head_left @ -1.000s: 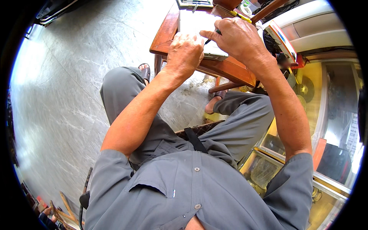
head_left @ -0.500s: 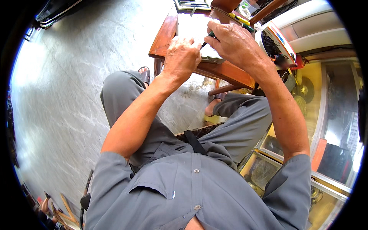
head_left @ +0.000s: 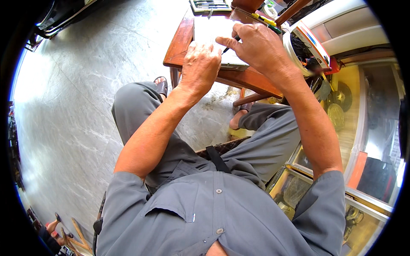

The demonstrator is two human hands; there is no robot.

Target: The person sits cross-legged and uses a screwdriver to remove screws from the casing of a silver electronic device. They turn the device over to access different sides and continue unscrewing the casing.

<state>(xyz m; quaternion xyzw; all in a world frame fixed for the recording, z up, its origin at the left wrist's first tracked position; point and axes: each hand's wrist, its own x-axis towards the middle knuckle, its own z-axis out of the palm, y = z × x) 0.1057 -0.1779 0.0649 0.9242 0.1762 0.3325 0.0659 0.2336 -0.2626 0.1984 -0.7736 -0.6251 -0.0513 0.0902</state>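
A white flat object with a metallic edge (head_left: 211, 30) lies on a wooden seat (head_left: 175, 49) at top centre. My left hand (head_left: 200, 66) rests at its near left part, fingers curled; whatever they hold is hidden. My right hand (head_left: 260, 47) is over its right part, fingers closed on a thin dark pen-like tool (head_left: 227, 48) that points down toward the left fingertips. An open case of tools (head_left: 211, 5) is at the far edge, and tools with yellow and green handles (head_left: 267, 21) lie beyond my right hand.
A bucket of black items (head_left: 301, 51) and a box (head_left: 311, 36) sit at the right, beside glass-fronted cases (head_left: 376, 128). My legs and sandalled feet are below the seat. Another person's leg (head_left: 54, 225) and a wooden chair (head_left: 80, 239) show at lower left; a black object (head_left: 57, 15) is at upper left.
My left hand has shifted slightly down and left. My right hand's thumb has changed position on the dark tool, which stays angled toward the left fingertips.
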